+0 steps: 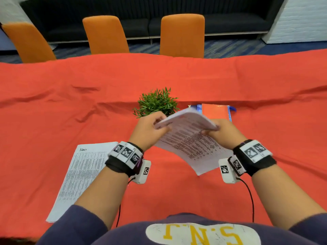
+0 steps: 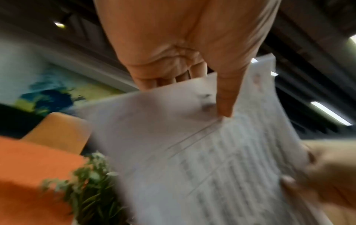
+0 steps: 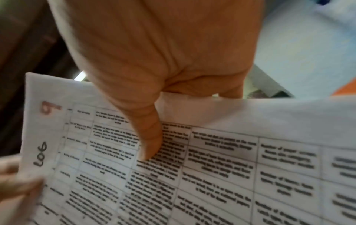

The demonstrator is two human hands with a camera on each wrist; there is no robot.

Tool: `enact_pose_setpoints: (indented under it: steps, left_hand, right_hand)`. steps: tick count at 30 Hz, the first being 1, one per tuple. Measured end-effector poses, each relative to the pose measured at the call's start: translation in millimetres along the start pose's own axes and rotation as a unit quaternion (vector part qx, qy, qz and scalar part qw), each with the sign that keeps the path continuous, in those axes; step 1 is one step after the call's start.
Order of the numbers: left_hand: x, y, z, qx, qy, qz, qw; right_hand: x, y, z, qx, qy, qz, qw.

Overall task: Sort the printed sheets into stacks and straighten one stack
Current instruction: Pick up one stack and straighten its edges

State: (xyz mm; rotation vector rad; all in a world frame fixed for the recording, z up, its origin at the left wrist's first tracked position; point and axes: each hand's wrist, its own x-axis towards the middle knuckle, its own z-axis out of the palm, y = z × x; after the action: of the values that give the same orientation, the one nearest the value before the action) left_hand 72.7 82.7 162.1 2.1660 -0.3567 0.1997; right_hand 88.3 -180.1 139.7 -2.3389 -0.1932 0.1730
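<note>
The held bundle of sheets is up off the table, curved over at the top, sitting right between both hands above the red tablecloth. The left hand pinches its far left corner, thumb on the printed face and fingers tucked behind, and the right hand pinches the opposite edge the same way, thumb pressed onto the table of text. So the paper spans the gap from one grip to the other, with the lower end hanging free toward the body. Up close there's "Log" and a red 9 handwritten by the corner.

How many sheets are in the bundle I honestly can't count, the edges are too blurry, but it looks like several.

One other stack of sheets lies flat on the cloth, left of the left forearm, well apart from the held one.

Further out: one small green plant, one orange folder just beside it, and three orange chairs behind the table.
</note>
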Motion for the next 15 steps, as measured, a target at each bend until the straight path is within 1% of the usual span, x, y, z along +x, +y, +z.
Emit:
enact_pose_setpoints:
  steps: [1, 3, 5, 7, 8, 9, 12, 15]
  left_hand:
    - [-0.3, -7.7, -6.3, -0.045, 0.02, -0.03, 0.998]
    - [-4.5, -22.3, -13.2, -0.149, 0.048, -0.092, 0.983]
    - [-10.8, -30.1, -5.0, -0.252, 0.059, -0.141, 0.955]
    - [-17.0, -32.5, 15.0, -0.317, 0.071, -0.174, 0.929]
    - [-19.8, -32.5, 25.9, -0.325, 0.081, -0.181, 0.925]
    - [-22.8, -30.2, 35.2, -0.317, 0.094, -0.182, 0.926]
    - [-29.8, -23.2, 50.2, -0.248, 0.142, -0.166, 0.944]
    - [-38.6, -16.9, 55.2, -0.211, 0.174, -0.136, 0.952]
  right_hand:
    - [-3.1, 5.1, -3.6, 0.041, 0.016, 0.005, 0.999]
    - [-8.6, 17.0, -5.6, 0.124, 0.032, 0.021, 0.991]
    - [-13.3, 26.8, -0.3, 0.212, 0.033, 0.043, 0.976]
    - [-17.6, 32.8, 12.7, 0.288, 0.041, 0.072, 0.954]
    - [-19.2, 35.5, 21.1, 0.317, 0.046, 0.084, 0.944]
    - [-21.3, 36.5, 30.0, 0.338, 0.053, 0.089, 0.936]
    - [-27.7, 35.3, 51.8, 0.363, 0.079, 0.076, 0.925]
    - [-34.5, 36.6, 67.0, 0.387, 0.088, 0.073, 0.915]
